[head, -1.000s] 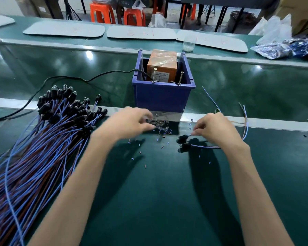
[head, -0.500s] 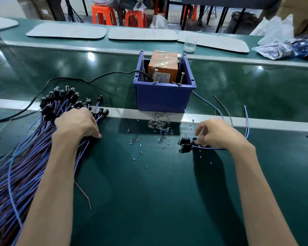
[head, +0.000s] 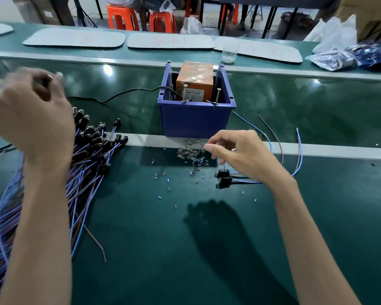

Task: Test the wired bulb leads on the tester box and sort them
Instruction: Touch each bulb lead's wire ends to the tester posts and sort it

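A big pile of wired bulb leads (head: 90, 150), blue and brown with black sockets, lies at the left. My left hand (head: 31, 119) is raised above it, blurred, its fingers curled round a dark socket of one lead. The orange tester box (head: 195, 80) stands in a blue bin (head: 196, 119) with two upright screws (head: 185, 93) at its front. Three leads (head: 223, 177) lie sorted at the right, their wires running under my right wrist. My right hand (head: 240, 155) hovers above them near a heap of small glass bulbs (head: 189, 154), fingers loosely curled and holding nothing.
A black cable (head: 123, 93) runs from the bin to the left. Cut bits of insulation (head: 163, 179) are scattered on the green mat. A metal rail (head: 317, 148) crosses the bench. A plastic cup (head: 229, 53), grey pads and plastic bags (head: 339, 58) sit at the back.
My left hand went from the glass bulbs to the lead pile, then rose up and left with a socket. My right hand let go of the sorted leads and lifted toward the bulbs.
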`<state>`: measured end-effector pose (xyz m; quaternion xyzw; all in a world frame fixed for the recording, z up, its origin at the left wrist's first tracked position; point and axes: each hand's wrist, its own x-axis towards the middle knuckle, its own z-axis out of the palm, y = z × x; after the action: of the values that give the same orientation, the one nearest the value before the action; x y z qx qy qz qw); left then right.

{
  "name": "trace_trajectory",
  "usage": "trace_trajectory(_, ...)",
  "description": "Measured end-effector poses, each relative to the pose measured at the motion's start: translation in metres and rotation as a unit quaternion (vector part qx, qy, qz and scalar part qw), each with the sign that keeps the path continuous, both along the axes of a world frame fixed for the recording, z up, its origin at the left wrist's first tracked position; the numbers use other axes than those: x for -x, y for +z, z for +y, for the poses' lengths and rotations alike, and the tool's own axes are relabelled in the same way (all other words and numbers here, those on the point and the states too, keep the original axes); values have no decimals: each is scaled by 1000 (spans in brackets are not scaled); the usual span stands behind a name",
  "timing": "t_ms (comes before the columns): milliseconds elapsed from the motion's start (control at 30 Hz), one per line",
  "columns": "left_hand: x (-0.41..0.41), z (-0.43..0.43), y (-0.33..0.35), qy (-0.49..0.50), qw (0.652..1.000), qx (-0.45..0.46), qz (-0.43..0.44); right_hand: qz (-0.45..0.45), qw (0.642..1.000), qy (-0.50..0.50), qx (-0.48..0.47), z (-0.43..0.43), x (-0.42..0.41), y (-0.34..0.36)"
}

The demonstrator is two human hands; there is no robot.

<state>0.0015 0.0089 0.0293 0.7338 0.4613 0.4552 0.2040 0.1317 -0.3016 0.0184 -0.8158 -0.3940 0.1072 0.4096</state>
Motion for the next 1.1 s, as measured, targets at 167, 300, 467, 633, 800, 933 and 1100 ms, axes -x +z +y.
trace_trajectory(167,-9,-42,13,-81,978,-146,-128,34,999,16,-40,0,3,2)
trace_trajectory(300,-26,-139,24,-195,879,-348,-261,75,989,64,-108,6,9,3)
trace_trajectory(467,-36,-221,4,-389,888,-147,-194,112,951,164,-236,12,15,5)
trace_trajectory(633,-35,-234,1,-487,853,-40,-182,151,946,99,-269,2,11,2)
trace_trajectory(800,-39,-227,10,-402,812,289,-309,-15,978,78,-194,15,13,-7)
trace_trajectory(933,-45,-205,12,-241,673,524,-462,-77,987,84,-116,29,19,-16)
trace_trajectory(1100,-50,-192,3,-105,611,699,-356,-22,982,39,-182,27,22,-10)
